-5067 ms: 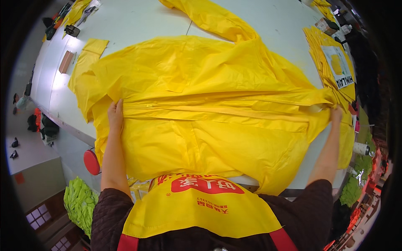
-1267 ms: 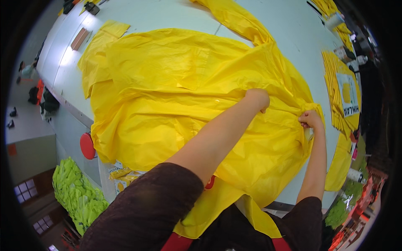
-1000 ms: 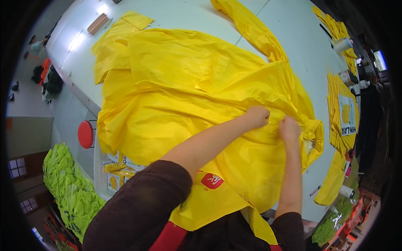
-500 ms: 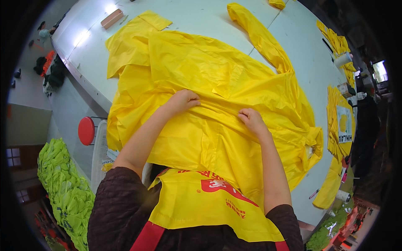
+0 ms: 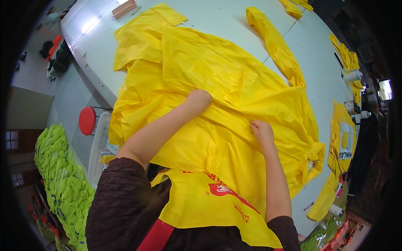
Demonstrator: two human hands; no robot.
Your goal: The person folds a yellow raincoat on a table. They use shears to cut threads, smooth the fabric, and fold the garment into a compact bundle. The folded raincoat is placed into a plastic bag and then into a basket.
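Observation:
A big yellow raincoat point(image 5: 188, 144) of thin, shiny cloth lies spread and rumpled over the table, its near part hanging toward my body. One long sleeve point(image 5: 274, 42) stretches away to the far right. My left hand point(image 5: 199, 101) is closed on a raised fold across the middle of the coat. Further right along the same fold, my right hand point(image 5: 263, 133) pinches the cloth with curled fingers. Between them the fold runs fairly straight, sloping down to the right. The fingertips of my left hand are hidden.
A pale worktable point(image 5: 226, 21) carries a pinkish tray point(image 5: 124, 8), and stacked yellow pieces point(image 5: 337, 138) and thread cones point(image 5: 352, 76) at right. Left stand a red stool point(image 5: 87, 120), a white basket point(image 5: 99, 144) and a lime-green cloth heap point(image 5: 63, 184).
My left hand has shifted slightly right along the fold and turned knuckles up. The right hand sits a little lower, still gripping. The whole view has swung slightly.

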